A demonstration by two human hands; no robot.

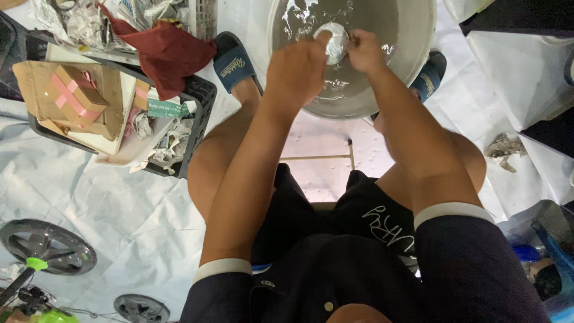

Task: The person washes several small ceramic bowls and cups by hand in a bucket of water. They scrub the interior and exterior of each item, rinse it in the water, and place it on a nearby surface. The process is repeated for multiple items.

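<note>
While both arms reach toward the top centre of the frame, the left hand [297, 69] and the right hand [363, 52] meet over a wide, round grey metal basin [412, 54] filled with water, and each is closed with its fingers pinched on a small, pale, rounded object [335, 42] held between them just above the water's surface; what that object is cannot be told. The basin sits on white plastic sheeting [107, 197] between the person's two feet in dark blue slide sandals [234, 60]. At the upper left, well apart from the hands, a black plastic crate [194, 113] holds crumpled newspaper, a brown cardboard box crossed with pink tape [75, 93] and a dark red cloth [167, 51] draped on its far edge. A grey spoked wheel [48, 246] lies at the lower left.
</note>
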